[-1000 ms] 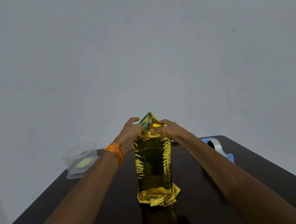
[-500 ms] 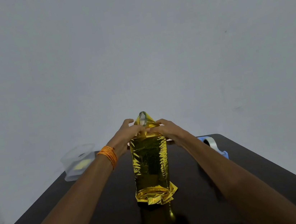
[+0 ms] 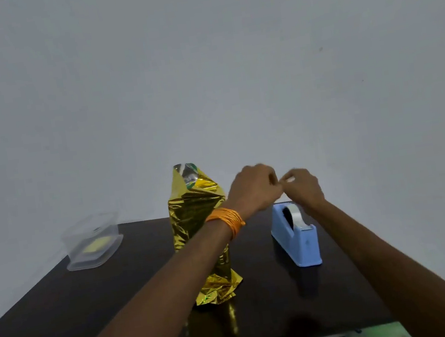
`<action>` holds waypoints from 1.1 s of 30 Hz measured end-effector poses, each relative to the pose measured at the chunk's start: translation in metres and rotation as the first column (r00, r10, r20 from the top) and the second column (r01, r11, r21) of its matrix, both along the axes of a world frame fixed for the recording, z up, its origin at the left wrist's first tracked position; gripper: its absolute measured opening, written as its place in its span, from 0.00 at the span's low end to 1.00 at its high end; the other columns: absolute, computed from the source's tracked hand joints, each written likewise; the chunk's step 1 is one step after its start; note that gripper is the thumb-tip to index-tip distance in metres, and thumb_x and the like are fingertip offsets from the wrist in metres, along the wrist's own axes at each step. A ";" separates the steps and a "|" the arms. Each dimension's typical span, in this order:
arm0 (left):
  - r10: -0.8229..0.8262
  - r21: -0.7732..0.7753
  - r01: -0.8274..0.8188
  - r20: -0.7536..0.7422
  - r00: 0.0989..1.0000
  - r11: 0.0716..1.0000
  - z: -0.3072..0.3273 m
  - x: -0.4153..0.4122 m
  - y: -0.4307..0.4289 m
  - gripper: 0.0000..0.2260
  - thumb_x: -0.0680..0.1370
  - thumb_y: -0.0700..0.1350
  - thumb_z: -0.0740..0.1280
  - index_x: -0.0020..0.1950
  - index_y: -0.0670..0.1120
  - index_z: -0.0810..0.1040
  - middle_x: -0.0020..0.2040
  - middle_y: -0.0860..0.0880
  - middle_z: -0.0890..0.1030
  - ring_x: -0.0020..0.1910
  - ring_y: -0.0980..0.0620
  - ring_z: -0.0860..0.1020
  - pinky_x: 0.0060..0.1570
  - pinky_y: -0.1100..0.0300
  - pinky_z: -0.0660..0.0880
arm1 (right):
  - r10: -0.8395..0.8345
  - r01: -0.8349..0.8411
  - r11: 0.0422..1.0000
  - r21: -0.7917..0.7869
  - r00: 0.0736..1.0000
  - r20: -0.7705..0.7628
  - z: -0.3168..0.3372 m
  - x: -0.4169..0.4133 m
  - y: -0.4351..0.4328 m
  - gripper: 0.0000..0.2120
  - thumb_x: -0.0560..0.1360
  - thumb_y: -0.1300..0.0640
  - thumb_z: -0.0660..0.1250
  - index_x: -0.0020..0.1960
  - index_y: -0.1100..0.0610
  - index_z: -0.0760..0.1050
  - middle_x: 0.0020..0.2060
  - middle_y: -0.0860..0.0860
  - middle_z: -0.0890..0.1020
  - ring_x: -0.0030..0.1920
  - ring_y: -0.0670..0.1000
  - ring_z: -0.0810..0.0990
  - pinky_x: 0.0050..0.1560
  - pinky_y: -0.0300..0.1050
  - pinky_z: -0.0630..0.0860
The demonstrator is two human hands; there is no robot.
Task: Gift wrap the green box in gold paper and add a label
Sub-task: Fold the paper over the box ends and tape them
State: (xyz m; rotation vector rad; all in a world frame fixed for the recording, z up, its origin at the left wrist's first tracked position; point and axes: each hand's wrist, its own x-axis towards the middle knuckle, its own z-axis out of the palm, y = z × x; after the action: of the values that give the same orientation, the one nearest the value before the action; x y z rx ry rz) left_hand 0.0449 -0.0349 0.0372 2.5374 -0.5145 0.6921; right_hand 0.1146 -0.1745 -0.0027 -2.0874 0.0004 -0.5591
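Above the blue tape dispenser (image 3: 295, 239), at the box's three o'clock, fingertips of the left hand (image 3: 255, 188) and right hand (image 3: 304, 187) are pinching a pale strip of tape (image 3: 288, 179) between them, likely freeing a piece to seal the wrap. The gold-wrapped green box (image 3: 195, 228) is standing untouched on the table (image 3: 121, 309), its top gaping. At its ten o'clock, a clear tub (image 3: 72, 261) is holding something flat and yellow (image 3: 95, 245).

- Two hands: the left hand (image 3: 252, 188) and the right hand (image 3: 304, 187).
- One gold-wrapped box (image 3: 190, 220).
- One blue tape dispenser (image 3: 300, 243), holding one roll (image 3: 297, 213).
- One white bit of tape (image 3: 290, 179).
- One clear plastic container (image 3: 86, 259), with one yellow item (image 3: 95, 245) inside.
- One orange wristband (image 3: 226, 220).
- One desk (image 3: 93, 312).
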 end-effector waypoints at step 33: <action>-0.140 -0.285 0.035 -0.356 0.924 0.958 -0.149 0.090 -0.054 0.20 0.68 0.51 0.79 0.53 0.41 0.82 0.51 0.44 0.83 0.48 0.47 0.81 0.45 0.55 0.77 | -0.011 0.070 0.982 0.174 0.948 -0.318 -0.058 0.029 -0.051 0.11 0.70 0.60 0.76 0.32 0.61 0.77 0.38 0.55 0.83 0.38 0.51 0.79 0.43 0.46 0.75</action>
State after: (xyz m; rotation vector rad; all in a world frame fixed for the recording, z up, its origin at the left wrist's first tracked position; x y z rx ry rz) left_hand 0.1346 -0.0891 -0.1122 2.2877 -0.3672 0.2147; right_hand 0.1437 -0.2252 -0.0604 -1.9774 0.2715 -0.2332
